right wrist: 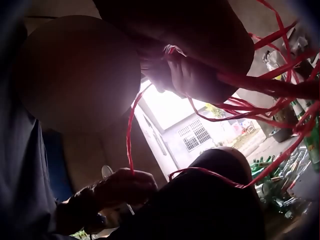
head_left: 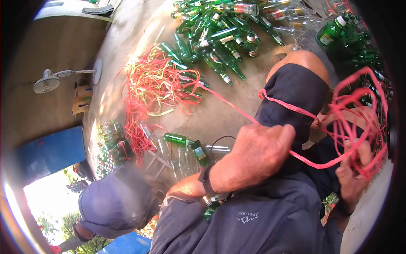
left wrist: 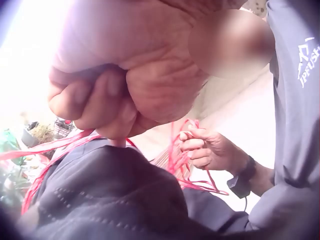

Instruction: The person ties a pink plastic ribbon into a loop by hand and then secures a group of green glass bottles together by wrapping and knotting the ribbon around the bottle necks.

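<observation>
The left hand [head_left: 259, 149] has its grip curled round a thin red plastic strand [head_left: 318, 166], while the right hand [head_left: 353, 178], at its three o'clock, holds more of it, so slack is best drawn gently from the tangled red-and-yellow plastic-ribbon heap [head_left: 158, 80] at the left's ten o'clock.

Ribbon [head_left: 317, 165] runs from a heap [head_left: 158, 80] on the floor [head_left: 186, 120] at left to the left hand [head_left: 253, 148], then across to loops [head_left: 354, 96] at the right hand [head_left: 355, 173]; remotely, I see bottles [head_left: 224, 34] ahead, right of the heap, a fan [head_left: 46, 84] farther left.
</observation>
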Demonstrator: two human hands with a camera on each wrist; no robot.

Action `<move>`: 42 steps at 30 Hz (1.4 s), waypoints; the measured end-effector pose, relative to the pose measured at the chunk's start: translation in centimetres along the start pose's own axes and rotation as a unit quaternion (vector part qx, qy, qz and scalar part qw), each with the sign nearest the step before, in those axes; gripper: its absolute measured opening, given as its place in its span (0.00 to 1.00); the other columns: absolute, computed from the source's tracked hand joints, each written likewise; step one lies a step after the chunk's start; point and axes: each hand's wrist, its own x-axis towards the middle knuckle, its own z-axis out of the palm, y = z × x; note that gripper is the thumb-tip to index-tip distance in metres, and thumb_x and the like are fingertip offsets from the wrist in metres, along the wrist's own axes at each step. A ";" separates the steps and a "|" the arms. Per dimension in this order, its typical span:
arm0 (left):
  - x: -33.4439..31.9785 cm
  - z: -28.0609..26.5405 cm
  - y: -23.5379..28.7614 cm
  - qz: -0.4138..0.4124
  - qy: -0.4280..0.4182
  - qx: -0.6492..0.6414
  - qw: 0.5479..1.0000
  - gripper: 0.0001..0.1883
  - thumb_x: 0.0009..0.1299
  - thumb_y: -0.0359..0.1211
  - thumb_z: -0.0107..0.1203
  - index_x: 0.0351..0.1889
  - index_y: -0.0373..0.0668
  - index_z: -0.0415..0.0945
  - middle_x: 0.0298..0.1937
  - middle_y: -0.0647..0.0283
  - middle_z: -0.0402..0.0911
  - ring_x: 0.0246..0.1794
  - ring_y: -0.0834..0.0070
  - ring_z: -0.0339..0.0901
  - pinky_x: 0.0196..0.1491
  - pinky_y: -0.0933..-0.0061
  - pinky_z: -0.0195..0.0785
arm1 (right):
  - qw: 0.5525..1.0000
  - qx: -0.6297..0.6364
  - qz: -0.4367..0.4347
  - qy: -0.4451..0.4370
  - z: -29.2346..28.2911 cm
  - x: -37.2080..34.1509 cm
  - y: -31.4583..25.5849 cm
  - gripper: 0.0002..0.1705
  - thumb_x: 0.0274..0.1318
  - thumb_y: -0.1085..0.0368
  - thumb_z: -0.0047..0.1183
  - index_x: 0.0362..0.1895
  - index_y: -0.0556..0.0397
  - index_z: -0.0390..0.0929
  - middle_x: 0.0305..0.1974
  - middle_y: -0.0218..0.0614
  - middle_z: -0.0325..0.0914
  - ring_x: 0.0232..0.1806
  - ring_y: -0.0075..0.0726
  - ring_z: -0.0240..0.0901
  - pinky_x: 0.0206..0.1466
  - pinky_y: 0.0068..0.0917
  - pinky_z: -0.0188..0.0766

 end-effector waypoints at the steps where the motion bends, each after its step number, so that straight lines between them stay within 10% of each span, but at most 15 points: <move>1: 0.1 0.3 0.5 0.000 0.001 0.001 1.000 0.11 0.59 0.27 0.60 0.37 0.43 0.71 0.23 0.64 0.75 0.23 0.62 0.79 0.26 0.61 0.69 | 0.999 0.016 0.013 -0.035 0.7 0.2 -0.6 0.36 0.53 0.52 0.73 0.58 0.60 0.74 0.42 0.27 0.71 0.33 0.18 0.63 0.41 0.20 0.62; 5: 0.8 1.9 2.2 0.048 -0.067 0.056 0.995 0.10 0.61 0.33 0.58 0.35 0.42 0.70 0.23 0.67 0.72 0.22 0.70 0.79 0.26 0.66 0.68 | 0.992 0.034 -0.036 -0.116 3.7 1.6 -1.3 0.34 0.44 0.52 0.79 0.50 0.58 0.79 0.30 0.26 0.71 0.29 0.22 0.65 0.35 0.23 0.63; 10: 0.9 3.7 2.8 0.065 -0.071 0.035 0.995 0.09 0.60 0.33 0.58 0.34 0.42 0.71 0.24 0.66 0.73 0.23 0.69 0.80 0.27 0.67 0.67 | 0.994 -0.007 -0.076 -0.082 4.8 1.5 -2.1 0.03 0.60 0.72 0.60 0.36 0.58 0.79 0.29 0.30 0.73 0.28 0.26 0.67 0.33 0.25 0.62; 25: -2.0 -1.5 -3.6 -0.103 0.004 0.067 0.992 0.07 0.66 0.26 0.60 0.40 0.40 0.76 0.29 0.55 0.78 0.28 0.52 0.80 0.30 0.56 0.71 | 0.912 0.363 -0.029 0.187 -15.6 -2.7 12.1 0.08 0.79 0.68 0.40 0.41 0.54 0.69 0.24 0.22 0.51 0.20 0.16 0.44 0.24 0.17 0.43; 34: -4.9 -1.3 -10.5 -0.196 0.126 0.100 0.967 0.04 0.70 0.28 0.59 0.39 0.41 0.76 0.32 0.50 0.80 0.33 0.47 0.79 0.34 0.53 0.71 | 0.889 0.314 -0.087 0.323 -18.8 -1.2 2.8 0.22 0.79 0.52 0.44 0.32 0.53 0.66 0.26 0.27 0.62 0.15 0.16 0.40 0.15 0.16 0.42; 42: -6.6 -2.0 -17.3 -0.283 0.110 0.015 0.953 0.05 0.74 0.23 0.53 0.44 0.33 0.79 0.32 0.58 0.80 0.32 0.70 0.78 0.40 0.66 0.73 | 0.834 0.350 -0.140 0.402 -31.2 -8.0 7.7 0.11 0.77 0.64 0.44 0.40 0.57 0.70 0.25 0.25 0.56 0.20 0.18 0.45 0.22 0.17 0.46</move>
